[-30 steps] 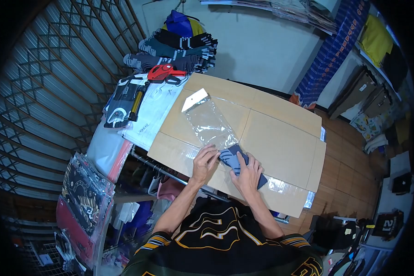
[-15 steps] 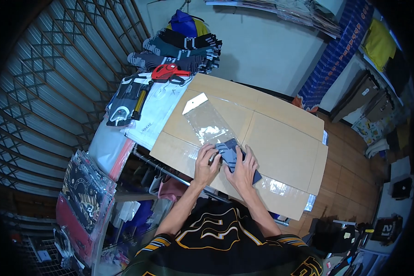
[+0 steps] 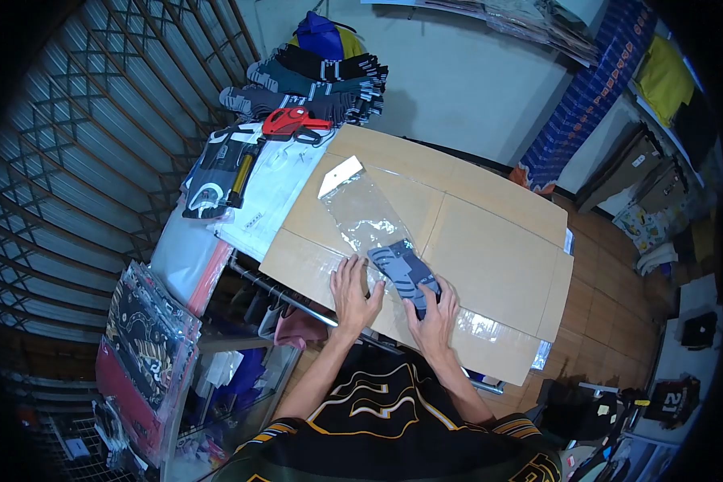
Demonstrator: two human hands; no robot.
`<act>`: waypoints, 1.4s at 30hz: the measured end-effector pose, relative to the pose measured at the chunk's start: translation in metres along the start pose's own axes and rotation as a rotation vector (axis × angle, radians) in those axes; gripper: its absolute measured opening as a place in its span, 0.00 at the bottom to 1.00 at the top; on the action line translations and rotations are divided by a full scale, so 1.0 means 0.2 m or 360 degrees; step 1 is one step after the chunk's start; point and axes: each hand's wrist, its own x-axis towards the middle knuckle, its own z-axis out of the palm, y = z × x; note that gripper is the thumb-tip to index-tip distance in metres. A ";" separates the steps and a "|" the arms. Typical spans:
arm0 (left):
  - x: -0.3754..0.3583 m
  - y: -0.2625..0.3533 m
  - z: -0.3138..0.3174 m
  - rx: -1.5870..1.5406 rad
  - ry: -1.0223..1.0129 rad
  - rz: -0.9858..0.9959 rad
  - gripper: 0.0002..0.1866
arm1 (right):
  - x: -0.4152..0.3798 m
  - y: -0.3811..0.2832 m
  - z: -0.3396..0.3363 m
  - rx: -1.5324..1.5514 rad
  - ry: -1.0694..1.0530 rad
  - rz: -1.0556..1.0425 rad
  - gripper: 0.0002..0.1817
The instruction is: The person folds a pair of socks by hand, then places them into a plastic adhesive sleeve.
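Now the right hand (image 3: 434,315) fingers are gripping the grey sock (image 3: 404,269) (half inside the clear bag (image 3: 361,213)), while the left hand (image 3: 353,291) is lying open beside it.

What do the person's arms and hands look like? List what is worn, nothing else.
Both forearms are bare, and the left hand and right hand wear no gloves. No watch or ring is visible. Short sleeves of a black jersey with gold and white stripes cover the upper arms.

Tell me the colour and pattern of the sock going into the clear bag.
Head view: the sock is grey-blue with darker stripes.
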 end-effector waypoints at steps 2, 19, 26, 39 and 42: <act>0.00 0.00 0.00 0.0009 -0.0001 -0.0005 0.36 | 0.02 0.01 0.07 0.0083 0.0038 -0.0046 0.27; 0.00 -0.02 0.01 -0.0030 0.0047 0.0000 0.33 | 0.16 -0.05 0.15 -0.0055 -0.0278 -0.0091 0.38; 0.00 -0.02 0.02 -0.0017 0.0065 0.0028 0.33 | 0.17 -0.04 0.20 -0.0222 -0.0320 -0.0234 0.38; 0.01 -0.01 0.01 -0.0054 0.0144 0.0030 0.34 | 0.07 -0.04 0.12 0.0025 -0.0124 -0.0142 0.27; 0.00 -0.01 0.01 -0.0050 0.0065 -0.0009 0.34 | 0.03 0.01 0.11 0.0003 -0.0249 -0.0212 0.28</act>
